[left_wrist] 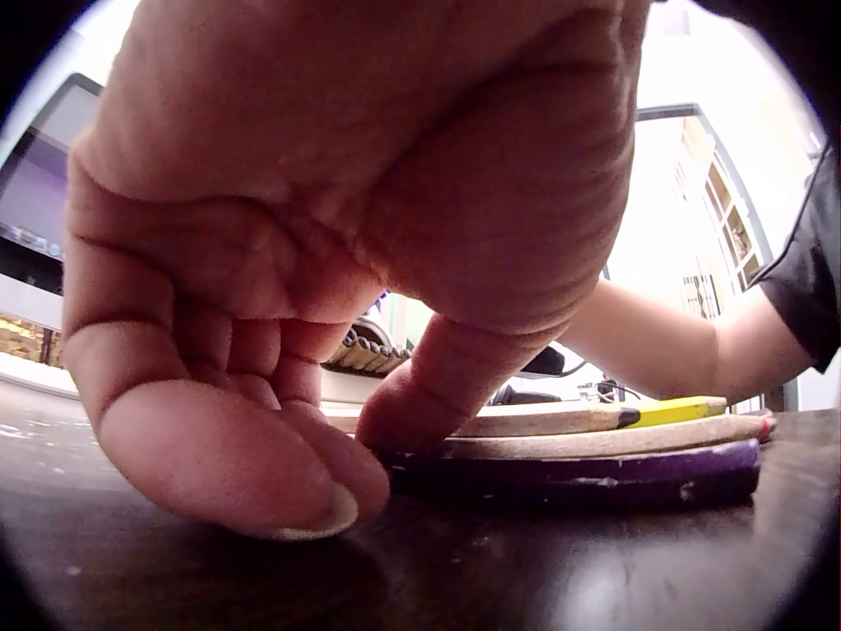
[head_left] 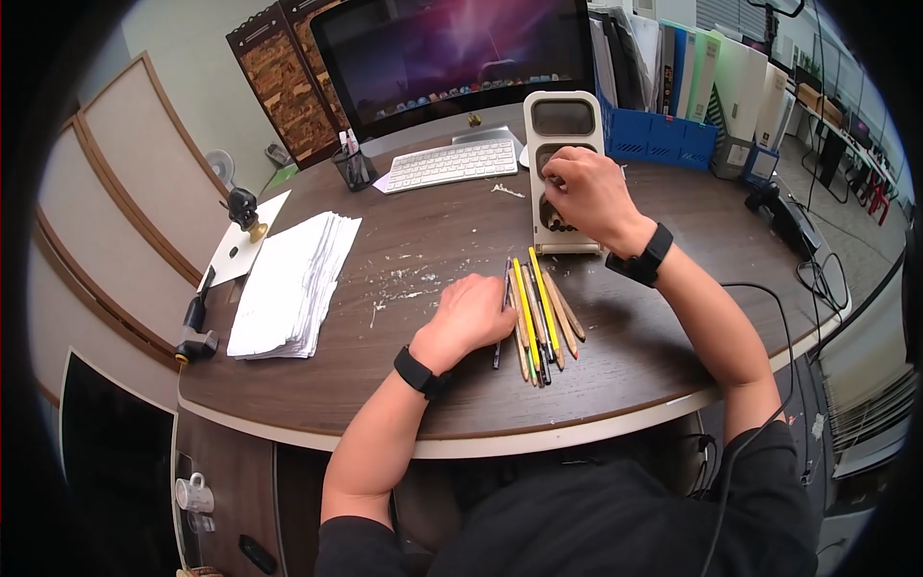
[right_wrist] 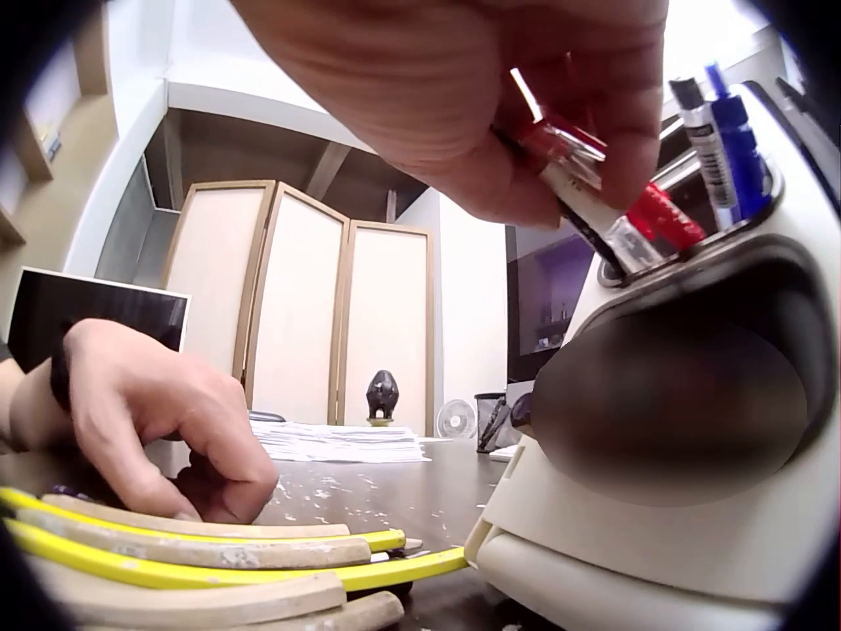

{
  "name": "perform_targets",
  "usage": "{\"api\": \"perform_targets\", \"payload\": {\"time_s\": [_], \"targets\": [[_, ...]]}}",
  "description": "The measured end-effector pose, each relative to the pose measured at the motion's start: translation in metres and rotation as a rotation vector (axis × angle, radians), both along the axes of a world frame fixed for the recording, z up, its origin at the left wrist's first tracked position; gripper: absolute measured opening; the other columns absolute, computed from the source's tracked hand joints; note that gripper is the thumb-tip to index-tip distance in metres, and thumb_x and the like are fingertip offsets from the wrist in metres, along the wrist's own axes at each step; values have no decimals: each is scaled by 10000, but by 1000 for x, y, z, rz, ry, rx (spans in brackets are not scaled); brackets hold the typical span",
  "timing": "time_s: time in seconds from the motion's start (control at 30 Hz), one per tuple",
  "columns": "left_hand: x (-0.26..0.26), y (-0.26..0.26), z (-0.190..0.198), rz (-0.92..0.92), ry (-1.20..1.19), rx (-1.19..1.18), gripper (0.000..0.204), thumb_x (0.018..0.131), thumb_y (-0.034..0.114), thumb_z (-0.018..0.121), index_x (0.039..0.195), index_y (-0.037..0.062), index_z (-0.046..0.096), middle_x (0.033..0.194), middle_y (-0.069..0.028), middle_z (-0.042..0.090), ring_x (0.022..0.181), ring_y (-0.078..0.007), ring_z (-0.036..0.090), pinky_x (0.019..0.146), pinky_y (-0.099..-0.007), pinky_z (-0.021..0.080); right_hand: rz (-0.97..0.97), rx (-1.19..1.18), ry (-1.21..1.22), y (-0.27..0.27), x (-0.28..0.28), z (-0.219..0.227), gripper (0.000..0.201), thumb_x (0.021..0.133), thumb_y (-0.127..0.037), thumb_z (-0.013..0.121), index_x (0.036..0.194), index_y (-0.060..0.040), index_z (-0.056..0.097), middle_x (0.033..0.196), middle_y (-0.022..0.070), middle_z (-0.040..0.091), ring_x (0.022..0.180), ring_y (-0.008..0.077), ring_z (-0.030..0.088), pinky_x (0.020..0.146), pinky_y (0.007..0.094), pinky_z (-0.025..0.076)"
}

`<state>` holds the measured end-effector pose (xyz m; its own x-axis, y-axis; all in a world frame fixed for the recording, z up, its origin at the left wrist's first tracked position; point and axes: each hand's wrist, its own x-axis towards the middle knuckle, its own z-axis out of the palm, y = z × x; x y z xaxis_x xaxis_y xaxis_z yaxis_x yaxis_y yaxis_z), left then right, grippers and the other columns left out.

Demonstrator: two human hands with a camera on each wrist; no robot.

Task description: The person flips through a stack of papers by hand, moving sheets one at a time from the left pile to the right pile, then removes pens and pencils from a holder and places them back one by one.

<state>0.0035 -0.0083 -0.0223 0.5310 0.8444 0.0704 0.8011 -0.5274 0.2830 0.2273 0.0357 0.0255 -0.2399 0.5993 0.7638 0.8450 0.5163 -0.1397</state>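
Note:
My left hand [head_left: 468, 313] rests on the desk at the left side of a loose row of pencils [head_left: 535, 317]. Its thumb and index finger pinch a dark purple pencil [left_wrist: 591, 476], the outermost on that side. The other pencils, mostly bare wood and yellow, lie side by side, nearly parallel. At the white organizer [head_left: 562, 101], my right hand [head_left: 593, 195] reaches over a middle compartment. Its fingers pinch a slim pen [right_wrist: 578, 197] with red and clear parts, partly hidden by the fingers. Blue pens [right_wrist: 739, 151] and a red one [right_wrist: 668, 217] stand in the organizer beside it.
A paper stack [head_left: 293, 284] lies at the left, with white scraps [head_left: 399, 279] scattered beside it. Behind are a keyboard [head_left: 452, 165], a monitor [head_left: 452, 58] and a mesh pen cup [head_left: 354, 171]. A blue crate [head_left: 663, 135] with binders stands back right; cables [head_left: 817, 279] lie at the right edge.

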Motion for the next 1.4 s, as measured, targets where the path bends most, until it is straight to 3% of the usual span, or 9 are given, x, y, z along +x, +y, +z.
{"api": "perform_targets", "payload": {"time_s": [0.53,0.7,0.8,0.87,0.93,1.07,1.17,1.33,1.4], "targets": [[0,0,1,-2,-2,17,239,751,180,581,734,-52,637,742,-289,633,756,-464,637,741,-501,521,112,91,61,-34,27,26,299,759,42,632,1056,29,669,1090,181,681,1059,342,631,925,416,506],[-8,10,2,42,-43,60,223,741,162,605,740,-58,640,733,-281,636,744,-453,637,739,-486,519,56,220,265,-69,24,23,142,792,21,637,916,-5,701,897,154,717,811,300,695,735,362,546],[-10,10,14,28,-159,40,200,746,144,627,761,-55,638,715,-254,646,723,-428,644,719,-460,521,139,-88,441,-86,13,-5,95,799,-28,673,880,3,713,816,147,714,686,253,686,634,327,531],[-9,8,19,8,-196,55,173,755,119,655,789,-49,630,695,-214,653,679,-357,659,677,-413,522,168,-254,461,-94,3,-17,115,847,-41,692,931,33,718,756,76,697,643,85,591,584,248,475],[-5,3,29,-17,-272,-4,178,767,115,662,821,-50,626,684,-192,652,654,-286,662,652,-369,520,178,-496,423,-98,-1,-14,181,859,-126,684,922,39,724,735,158,702,604,186,648,591,308,504],[-1,-2,27,-303,-503,-59,127,819,33,669,906,-45,619,786,-179,677,658,-255,664,656,-358,526,388,-1012,671,-92,-4,-23,299,982,-269,651,1093,5,694,709,27,654,620,47,583,547,210,449],[2,0,22,-435,-542,20,159,834,30,693,962,-32,621,834,-155,680,728,-267,671,697,-355,533,575,-1007,899,-100,-10,-29,262,994,-242,635,1047,9,692,732,18,653,630,38,579,553,194,448],[5,2,19,-316,-590,379,186,840,76,712,977,-21,632,868,-147,678,775,-291,663,708,-360,527,396,-146,809,-111,-4,-18,123,938,-107,693,926,15,676,727,30,670,618,60,611,538,234,471],[0,8,13,-131,-484,285,175,846,139,707,915,-16,664,804,-158,676,715,-305,653,679,-376,521,178,430,382,-103,14,-11,97,879,-61,742,907,-9,665,689,98,645,555,172,627,520,273,466]]}}
